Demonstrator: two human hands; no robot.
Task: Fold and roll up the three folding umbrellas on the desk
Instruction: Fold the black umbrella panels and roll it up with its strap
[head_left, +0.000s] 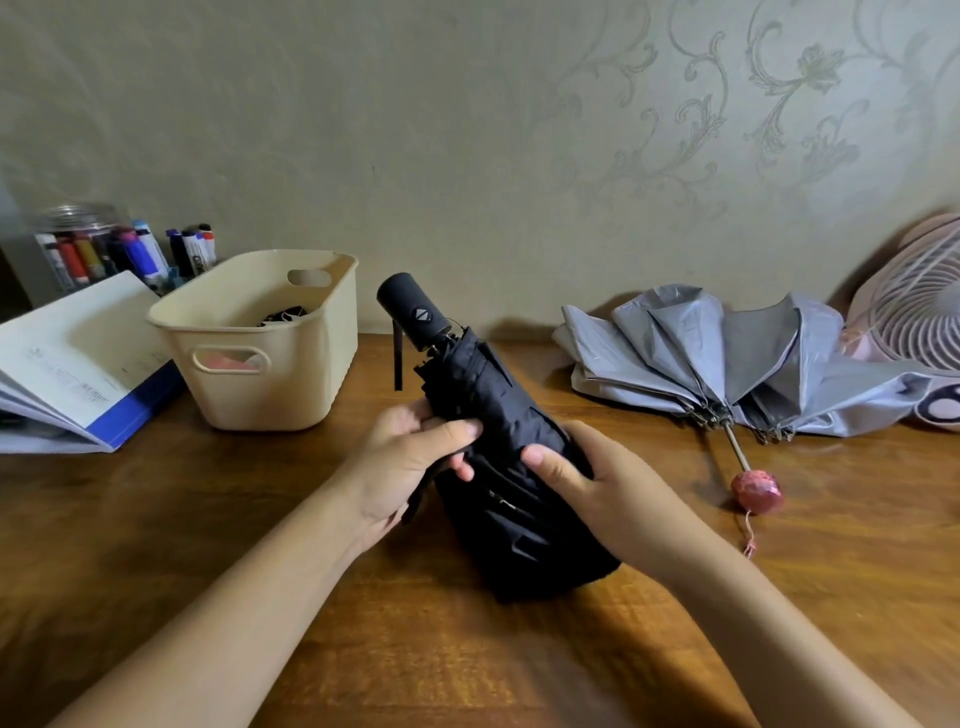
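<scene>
— How are the hands set?
— Both are closed round the black umbrella (498, 415), just above the table (467, 649). The left hand (410, 457) curls its fingers round the bunched cloth from the left, thumb laid across the top. The right hand (582, 478) wraps it from the right, thumb pressed flat on the cloth, its other fingers hidden behind.
— And the umbrella itself?
— Between the two hands, tilted. Its loose cloth end hangs below them toward the person. Its black handle (413, 306) sticks up beyond them, with a strap (398, 358) hanging from it.
— What else is on the table?
— Right of the right hand, well apart, lies a grey umbrella (727, 353), cloth spread loose, pink handle (756, 491) pointing toward the person. Beyond the left hand stands a cream basket (260, 384) with something dark inside; I cannot tell what. Left of it are an open binder (78, 364) and a jar of markers (104, 249). Far right of the hands, at the back, stands a pink fan (914, 312)
</scene>
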